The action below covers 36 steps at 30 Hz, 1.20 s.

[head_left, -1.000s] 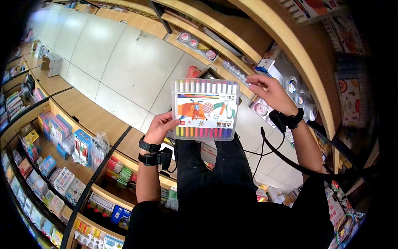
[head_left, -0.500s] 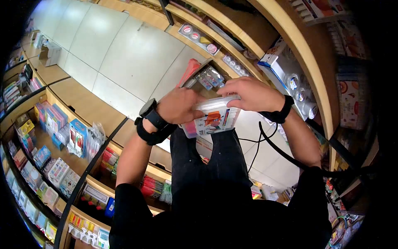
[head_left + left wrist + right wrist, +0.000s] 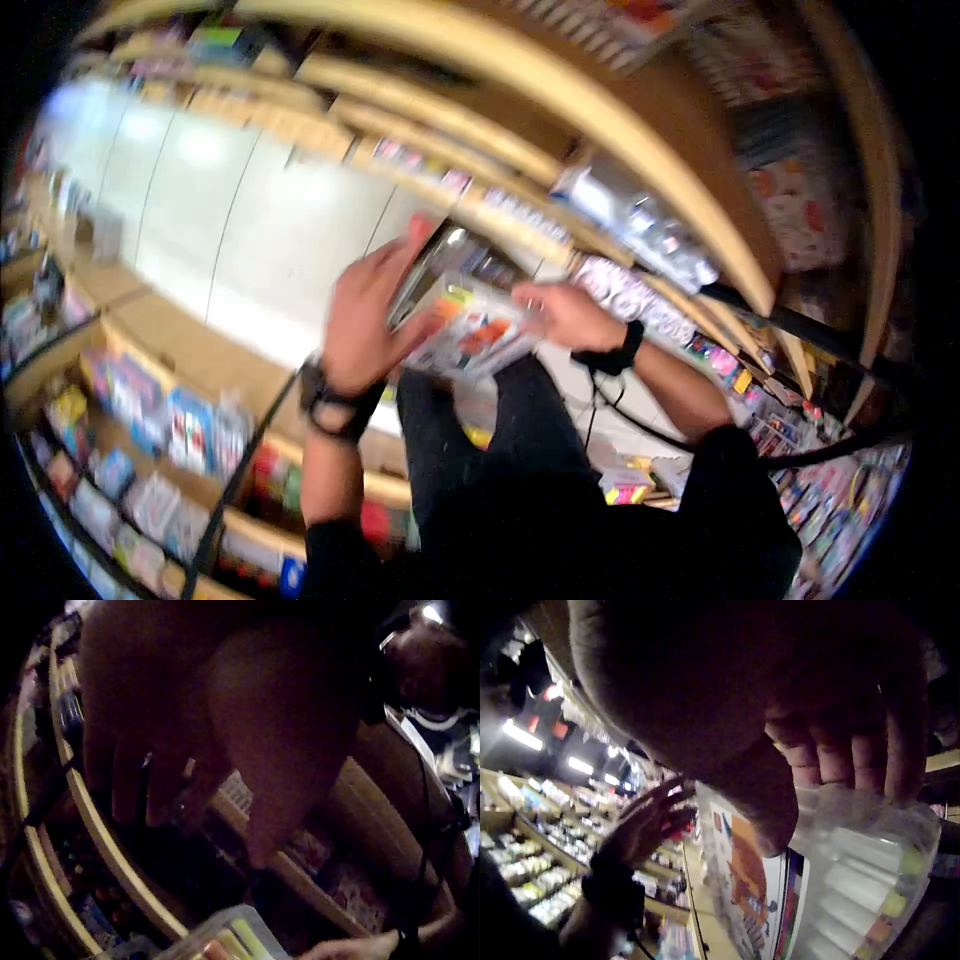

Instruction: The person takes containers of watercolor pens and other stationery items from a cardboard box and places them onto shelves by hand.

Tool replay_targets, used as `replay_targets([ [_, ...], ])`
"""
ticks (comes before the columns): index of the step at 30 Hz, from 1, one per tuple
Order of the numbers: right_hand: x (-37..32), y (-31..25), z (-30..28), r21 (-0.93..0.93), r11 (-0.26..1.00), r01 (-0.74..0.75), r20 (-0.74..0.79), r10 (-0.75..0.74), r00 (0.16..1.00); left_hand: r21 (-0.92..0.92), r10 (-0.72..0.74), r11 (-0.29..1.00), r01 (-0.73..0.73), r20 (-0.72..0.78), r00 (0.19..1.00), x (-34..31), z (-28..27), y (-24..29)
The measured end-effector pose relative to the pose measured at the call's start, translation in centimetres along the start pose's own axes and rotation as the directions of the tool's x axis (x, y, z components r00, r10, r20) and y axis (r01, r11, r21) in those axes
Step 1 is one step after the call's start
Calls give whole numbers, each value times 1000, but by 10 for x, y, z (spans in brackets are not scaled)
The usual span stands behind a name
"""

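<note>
A clear plastic case of markers (image 3: 470, 335) with an orange picture label is tilted in front of the legs. My right hand (image 3: 578, 318) grips its right end; in the right wrist view the thumb lies on the label side of the case (image 3: 862, 877), fingers behind it. Beside the left end, my left hand (image 3: 365, 318) is spread with fingers straight; the left wrist view has that hand (image 3: 225, 712) apart from the case (image 3: 236, 937). Behind the case is an open box (image 3: 455, 250) with clear packages inside.
Wooden shelves (image 3: 430, 115) with packaged goods run across the top and right. Display bins (image 3: 190, 430) of stationery stand at the left. Pale floor tiles (image 3: 270, 220) lie between them. A black cable (image 3: 650, 425) hangs by the right forearm.
Both hands held the case half a second ago; my left hand has since let go and opened out to the left. The case has turned, and the head view has shifted and blurred.
</note>
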State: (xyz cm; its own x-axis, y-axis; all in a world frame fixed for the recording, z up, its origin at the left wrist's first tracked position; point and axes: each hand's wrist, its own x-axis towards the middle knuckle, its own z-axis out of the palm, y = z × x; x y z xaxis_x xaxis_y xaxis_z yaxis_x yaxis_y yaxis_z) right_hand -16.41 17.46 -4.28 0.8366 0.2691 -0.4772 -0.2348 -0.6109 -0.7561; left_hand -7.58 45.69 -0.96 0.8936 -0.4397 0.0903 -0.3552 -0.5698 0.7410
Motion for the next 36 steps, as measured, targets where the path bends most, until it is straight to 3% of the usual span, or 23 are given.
replay_targets([
  [1, -16, -13, -5, 77, 995, -66, -40, 69, 997, -117, -160, 982, 150, -87, 983, -18, -18, 5],
  [3, -49, -16, -19, 323, 940, -106, -186, 173, 967, -359, -352, 896, 259, -223, 909, -28, -22, 5],
  [5, -80, -28, -39, 317, 947, -49, -351, 165, 922, -579, -459, 774, 256, -234, 857, -38, -11, 4],
  [7, -103, -29, -51, 462, 887, -3, -498, 262, 827, -581, -437, 769, 266, -175, 882, -38, 10, 12],
  [8, -105, -36, -53, 498, 862, 90, -595, 264, 759, -599, -435, 740, 304, -81, 897, -38, 19, 15],
  [11, -97, -51, -68, 463, 830, 311, -810, 254, 528, -608, -382, 709, 357, 94, 919, -42, 44, 30],
  [13, -89, -43, -82, 483, 770, 417, -847, 290, 446, -572, -363, 733, 368, 128, 923, -48, 61, 35],
  [15, -75, -41, -97, 412, 772, 484, -888, 222, 403, -571, -350, 725, 386, 177, 920, -54, 67, 36],
  [19, -70, -24, -121, 381, 797, 468, -899, 202, 388, -518, -339, 762, 388, 191, 921, -63, 63, 33],
  [21, -66, -11, -132, 349, 824, 446, -931, 249, 267, -498, -357, 767, 405, 193, 914, -67, 61, 28],
  [22, -66, 10, -140, 343, 838, 425, -923, 218, 316, -495, -393, 751, 436, 196, 898, -71, 62, 24],
  [23, -57, 4, -144, 344, 837, 425, -924, 220, 314, -491, -427, 735, 467, 199, 882, -74, 64, 19],
  [25, -35, -11, -150, 266, 776, 573, -964, 214, 158, -468, -410, 765, 442, 175, 895, -80, 67, 14],
  [31, -4, 4, -168, 97, 877, 470, -980, 3, 198, -409, -446, 756, 511, 249, 859, -90, 67, 15],
  [33, 6, 13, -167, 53, 909, 413, -994, 8, 112, -402, -421, 775, 487, 246, 873, -92, 68, 17],
  [34, 6, 17, -170, 5, 951, 308, -994, -29, 107, -427, -426, 760, 490, 241, 872, -95, 72, 15],
  [36, 9, 22, -173, 5, 957, 289, -996, -21, 87, -423, -440, 752, 506, 251, 862, -96, 74, 16],
])
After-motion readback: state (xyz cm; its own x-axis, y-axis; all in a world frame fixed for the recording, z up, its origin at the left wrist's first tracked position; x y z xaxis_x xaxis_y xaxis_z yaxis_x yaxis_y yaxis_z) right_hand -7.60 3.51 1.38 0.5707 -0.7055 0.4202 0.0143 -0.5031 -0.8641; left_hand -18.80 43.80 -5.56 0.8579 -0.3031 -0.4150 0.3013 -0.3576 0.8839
